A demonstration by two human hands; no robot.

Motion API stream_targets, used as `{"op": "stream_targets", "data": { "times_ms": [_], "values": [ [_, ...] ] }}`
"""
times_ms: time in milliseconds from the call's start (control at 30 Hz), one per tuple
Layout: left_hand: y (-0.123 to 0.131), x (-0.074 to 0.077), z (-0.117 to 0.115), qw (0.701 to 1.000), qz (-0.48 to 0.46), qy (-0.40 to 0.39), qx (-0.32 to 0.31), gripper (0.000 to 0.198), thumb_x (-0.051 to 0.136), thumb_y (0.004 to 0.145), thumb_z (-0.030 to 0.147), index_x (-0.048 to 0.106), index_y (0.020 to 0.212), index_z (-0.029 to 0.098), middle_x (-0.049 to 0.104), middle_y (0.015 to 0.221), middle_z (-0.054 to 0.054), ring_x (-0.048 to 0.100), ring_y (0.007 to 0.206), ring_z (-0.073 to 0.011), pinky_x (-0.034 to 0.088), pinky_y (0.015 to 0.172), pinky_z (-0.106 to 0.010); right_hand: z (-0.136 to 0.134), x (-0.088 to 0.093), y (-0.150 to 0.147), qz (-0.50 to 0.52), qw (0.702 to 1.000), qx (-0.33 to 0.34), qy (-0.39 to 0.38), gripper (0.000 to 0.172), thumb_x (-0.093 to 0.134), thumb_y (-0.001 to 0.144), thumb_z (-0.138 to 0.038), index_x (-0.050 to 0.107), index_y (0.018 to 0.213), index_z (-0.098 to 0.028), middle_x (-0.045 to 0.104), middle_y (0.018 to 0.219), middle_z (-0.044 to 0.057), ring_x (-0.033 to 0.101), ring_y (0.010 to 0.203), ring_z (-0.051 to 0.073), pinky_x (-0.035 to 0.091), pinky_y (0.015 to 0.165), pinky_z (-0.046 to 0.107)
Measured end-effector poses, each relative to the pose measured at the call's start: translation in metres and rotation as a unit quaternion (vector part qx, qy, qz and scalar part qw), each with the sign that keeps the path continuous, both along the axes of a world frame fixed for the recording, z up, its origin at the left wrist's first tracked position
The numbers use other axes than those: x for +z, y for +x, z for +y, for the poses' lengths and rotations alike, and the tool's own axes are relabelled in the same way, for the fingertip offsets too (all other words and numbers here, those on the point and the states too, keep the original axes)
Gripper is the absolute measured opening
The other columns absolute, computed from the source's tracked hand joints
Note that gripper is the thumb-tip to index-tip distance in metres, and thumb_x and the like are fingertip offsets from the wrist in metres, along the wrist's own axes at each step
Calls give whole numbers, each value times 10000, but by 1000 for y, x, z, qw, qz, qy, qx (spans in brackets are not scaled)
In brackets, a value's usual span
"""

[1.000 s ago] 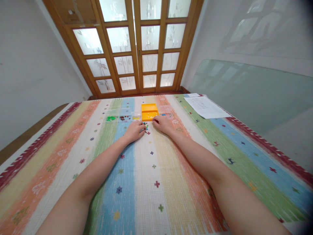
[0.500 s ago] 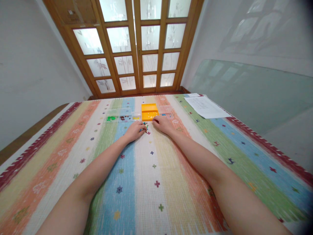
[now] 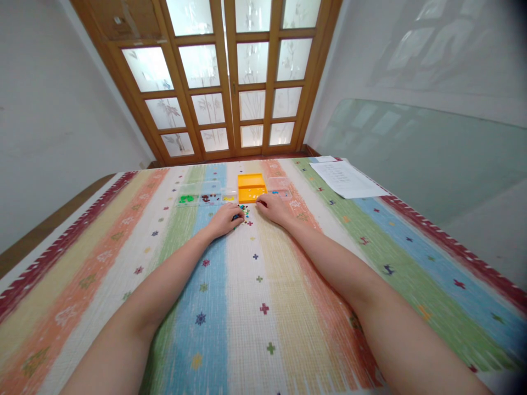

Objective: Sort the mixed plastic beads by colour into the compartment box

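A loose pile of tiny mixed-colour pieces, perhaps beads [image 3: 246,210], lies on the striped cloth between my hands. My left hand [image 3: 226,220] rests at the pile's left side, its fingers curled in over some pieces; what they grip is too small to name. Just below the right front corner of an open yellow box [image 3: 252,180], my right hand [image 3: 272,209] is closed in a pinch, its fingertips hiding anything held. Pale bits lie in the box's near half. To its left sit clear compartments with green pieces [image 3: 186,199], brown pieces [image 3: 211,198] and yellow pieces [image 3: 229,198].
Right of the yellow box is a clear container [image 3: 287,192] with some blue pieces, partly behind my right hand. White paper sheets [image 3: 346,180] lie at the far right of the patterned tablecloth [image 3: 247,318]. Glazed wooden doors [image 3: 230,93] stand beyond the table.
The fingers of my left hand have shifted slightly at the pile's edge. My right hand stays in nearly the same place by the yellow box.
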State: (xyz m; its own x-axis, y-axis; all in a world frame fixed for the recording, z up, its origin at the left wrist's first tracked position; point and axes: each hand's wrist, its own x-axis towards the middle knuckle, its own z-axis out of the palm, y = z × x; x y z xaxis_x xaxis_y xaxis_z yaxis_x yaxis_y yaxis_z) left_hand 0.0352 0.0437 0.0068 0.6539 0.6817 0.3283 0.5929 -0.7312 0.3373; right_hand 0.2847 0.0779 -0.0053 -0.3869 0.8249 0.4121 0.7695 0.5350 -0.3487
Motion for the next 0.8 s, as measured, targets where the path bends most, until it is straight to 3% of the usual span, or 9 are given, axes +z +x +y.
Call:
{"op": "stream_targets", "data": {
  "times_ms": [333,800],
  "values": [
    [13,7,-12,997,61,45,27,183,617,946,363,717,923,212,681,970,-78,588,982,-250,432,897,-397,1,-2,0,5,1000,-1,-7,206,527,983,-219,722,929,-181,748,969,86,621,873,202,382,761,280],
    [23,8,-20,992,100,64,38,182,563,970,327,712,958,222,664,978,-80,565,1003,-249,418,900,-398,6,-7,0,9,1000,2,6,207,531,972,-219,730,930,-180,750,955,78,626,857,198,383,750,280]
  ]
}}
